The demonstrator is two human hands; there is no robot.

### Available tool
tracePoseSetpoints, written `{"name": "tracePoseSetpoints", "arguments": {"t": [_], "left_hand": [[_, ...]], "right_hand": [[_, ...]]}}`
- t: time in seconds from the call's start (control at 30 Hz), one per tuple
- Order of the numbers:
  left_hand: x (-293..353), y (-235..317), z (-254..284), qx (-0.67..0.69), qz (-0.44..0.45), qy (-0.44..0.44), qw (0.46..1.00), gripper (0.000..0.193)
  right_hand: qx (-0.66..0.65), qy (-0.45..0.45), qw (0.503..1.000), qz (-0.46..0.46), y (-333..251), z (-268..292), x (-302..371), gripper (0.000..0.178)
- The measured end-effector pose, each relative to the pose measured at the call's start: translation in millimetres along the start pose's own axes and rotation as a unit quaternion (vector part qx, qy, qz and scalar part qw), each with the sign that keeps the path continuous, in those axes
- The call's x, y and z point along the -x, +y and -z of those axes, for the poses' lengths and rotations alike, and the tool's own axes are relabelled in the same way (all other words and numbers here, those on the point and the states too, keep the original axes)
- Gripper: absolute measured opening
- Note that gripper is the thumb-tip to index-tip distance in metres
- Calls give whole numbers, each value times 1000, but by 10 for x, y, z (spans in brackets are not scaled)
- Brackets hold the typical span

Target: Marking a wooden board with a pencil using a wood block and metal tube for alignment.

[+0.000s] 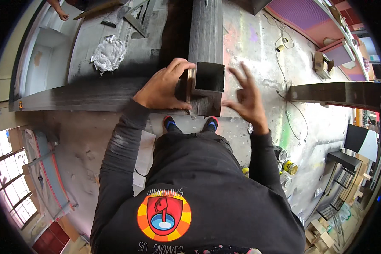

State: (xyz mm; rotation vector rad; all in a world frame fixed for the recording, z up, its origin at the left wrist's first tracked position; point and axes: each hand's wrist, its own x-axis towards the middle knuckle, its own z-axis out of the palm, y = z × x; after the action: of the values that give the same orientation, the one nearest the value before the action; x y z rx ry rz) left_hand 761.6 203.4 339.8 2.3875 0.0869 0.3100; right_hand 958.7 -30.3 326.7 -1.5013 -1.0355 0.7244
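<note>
While a square hollow tube (pixel 210 77) is being seen at the near end of a grey beam (pixel 205 29), a thin strip (pixel 190 86) along the tube's left side is being gripped between the fingers and thumb of the left hand (pixel 161 87). Right of the tube, the right hand (pixel 250 100) is being held apart from it, its fingers open and blurred. Beyond the tube, to its left, crumpled foil-like material (pixel 109 55) is being supported by a grey panel (pixel 83 67).

A square hollow tube (pixel 209 77) stands between the left hand (pixel 163 86) and the right hand (pixel 249 99), its dark open end facing up inside a thin, paler rim. A narrow brownish strip (pixel 190 84) lies along its side, at the left hand's fingertips and thumb.
</note>
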Motion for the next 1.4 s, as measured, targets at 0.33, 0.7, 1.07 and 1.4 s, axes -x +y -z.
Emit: {"name": "tracePoseSetpoints", "arguments": {"t": [0.33, 0.7, 1.07, 1.4], "left_hand": [[8, -10, 27, -14, 0, -19, 1000, 108], [13, -48, 11, -25, -18, -13, 999, 107], [16, 30, 29, 0, 51, -31, 998, 110], [8, 62, 43, 6, 55, -30, 998, 108]], "right_hand": [[189, 10, 981, 45, -70, -9, 11, 60], [233, -25, 971, 35, -172, -219, -215, 61], [71, 98, 992, -36, 96, 398, 773, 23], [331, -52, 937, 97, 145, 103, 390, 43]]}}
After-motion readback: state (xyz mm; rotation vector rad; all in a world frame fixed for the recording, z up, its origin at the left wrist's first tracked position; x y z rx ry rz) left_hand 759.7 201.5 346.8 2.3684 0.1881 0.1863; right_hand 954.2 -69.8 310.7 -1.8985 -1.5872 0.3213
